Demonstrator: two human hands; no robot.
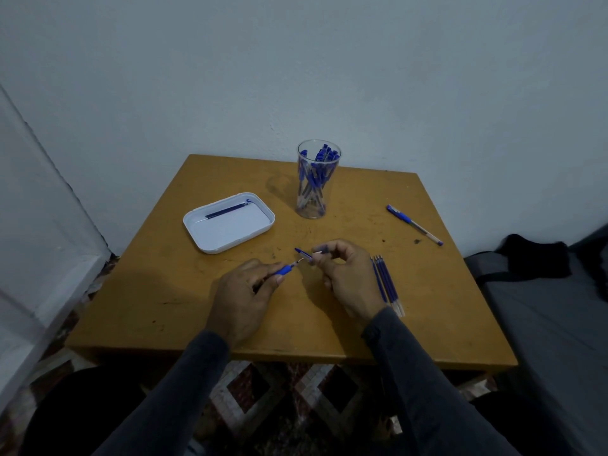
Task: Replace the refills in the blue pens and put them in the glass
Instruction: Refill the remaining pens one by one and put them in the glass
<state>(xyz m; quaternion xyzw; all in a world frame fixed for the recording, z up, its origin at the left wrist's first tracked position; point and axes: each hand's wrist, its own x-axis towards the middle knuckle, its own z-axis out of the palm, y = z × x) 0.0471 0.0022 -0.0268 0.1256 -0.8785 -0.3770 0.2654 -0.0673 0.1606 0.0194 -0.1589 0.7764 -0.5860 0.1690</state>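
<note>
Left hand (241,292) grips blue-gripped pen barrel (285,269), tip toward right hand (345,274), which pinches small blue pen piece (304,253). Spare blue refills (386,284) lie just right of it on the wooden table (164,291). Clear glass (318,179) of blue pens at back; white tray (200,238) holds one refill; loose blue pen (414,224) far right.

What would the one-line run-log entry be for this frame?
left hand: grips pen barrel | right hand: pinches pen part | glass: holds pens | tray: one refill | spare refills: beside right hand
</note>
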